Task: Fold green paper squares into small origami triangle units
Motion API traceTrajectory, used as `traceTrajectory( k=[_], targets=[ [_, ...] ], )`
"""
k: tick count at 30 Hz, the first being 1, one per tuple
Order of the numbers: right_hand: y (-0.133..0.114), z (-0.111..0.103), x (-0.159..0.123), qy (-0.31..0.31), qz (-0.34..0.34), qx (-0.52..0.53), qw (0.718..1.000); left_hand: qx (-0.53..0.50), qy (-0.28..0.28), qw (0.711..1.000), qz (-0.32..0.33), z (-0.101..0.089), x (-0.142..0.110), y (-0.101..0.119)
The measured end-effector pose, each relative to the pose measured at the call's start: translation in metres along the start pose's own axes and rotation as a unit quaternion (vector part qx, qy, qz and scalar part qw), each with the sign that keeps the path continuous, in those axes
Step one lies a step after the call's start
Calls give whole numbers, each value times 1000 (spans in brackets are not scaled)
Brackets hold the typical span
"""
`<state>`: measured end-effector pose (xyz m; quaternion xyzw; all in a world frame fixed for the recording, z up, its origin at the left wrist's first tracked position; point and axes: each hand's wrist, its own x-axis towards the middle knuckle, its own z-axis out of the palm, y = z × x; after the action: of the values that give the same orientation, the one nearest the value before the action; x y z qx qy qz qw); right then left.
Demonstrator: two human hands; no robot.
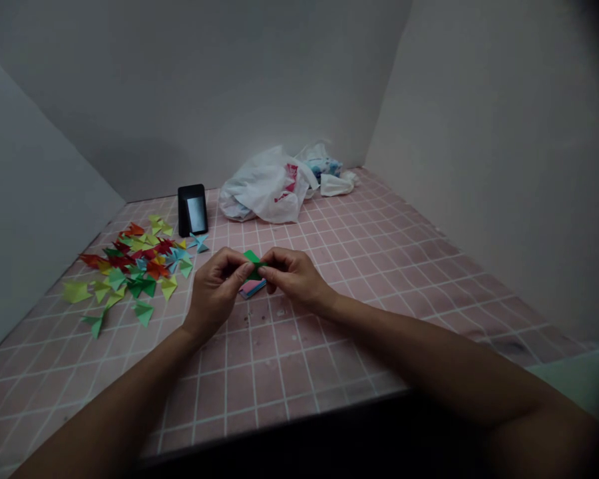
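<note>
Pinching green paper (251, 256) above a short stack of sheets (253, 289)

Thumb and fingertips of the left hand (218, 283) are closed on one side of the green paper; those of the right hand (297, 276) are closed on the other. The fingers hide much of it, so I cannot tell how many folds it carries — it looks part-worked, a small piece held near the middle of the table edge.

Just below the hands, the stack shows pink and blue edges; its sheets seem flat and unworked, though how many remain cannot be counted.

Off to the left lies a loose spread of folded paper pieces (142, 286) in red, orange, yellow, green and pale blue, pointed and winged. These look done, so by my judgement a good share of the folding is behind, with the green one in hand and the stack left.

Behind the spread stands a black device (182, 211) with a pale panel. Farther back — near the rear wall (259, 80) — a crumpled white plastic bag (264, 183) rests on the pink checked tablecloth (364, 246).
</note>
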<state>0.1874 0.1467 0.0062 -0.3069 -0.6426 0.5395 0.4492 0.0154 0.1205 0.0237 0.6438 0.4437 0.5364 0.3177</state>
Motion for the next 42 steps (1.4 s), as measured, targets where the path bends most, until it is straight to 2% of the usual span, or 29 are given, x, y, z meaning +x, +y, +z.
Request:
traceTrajectory(
  k=[5,8,12,16,20,30,35,42],
  targets=[
    [-6,4,-6,28,-32,-21,999,-5,25,1000,-2,1,-3,3],
    [-8,3,-5,20,-36,-40,998,-15,35,999,-22,1,-2,1],
    [-5,-2,0,-3,-11,-43,999,-17,3,999,-47,-3,3,-3],
    [-1,-4,2,-27,-8,-26,999,-9,-26,999,-41,-3,4,-5],
    [1,-2,0,16,-26,9,999,-34,-13,998,-46,1,2,-5],
    [7,0,-1,30,-10,89,996,50,-16,999,2,-1,1,-7],
    [11,2,-2,34,-3,138,990,39,-16,999,0,1,0,-7],
    [13,-2,3,24,-25,104,994,83,-22,996,22,-1,2,-5]
  ],
)
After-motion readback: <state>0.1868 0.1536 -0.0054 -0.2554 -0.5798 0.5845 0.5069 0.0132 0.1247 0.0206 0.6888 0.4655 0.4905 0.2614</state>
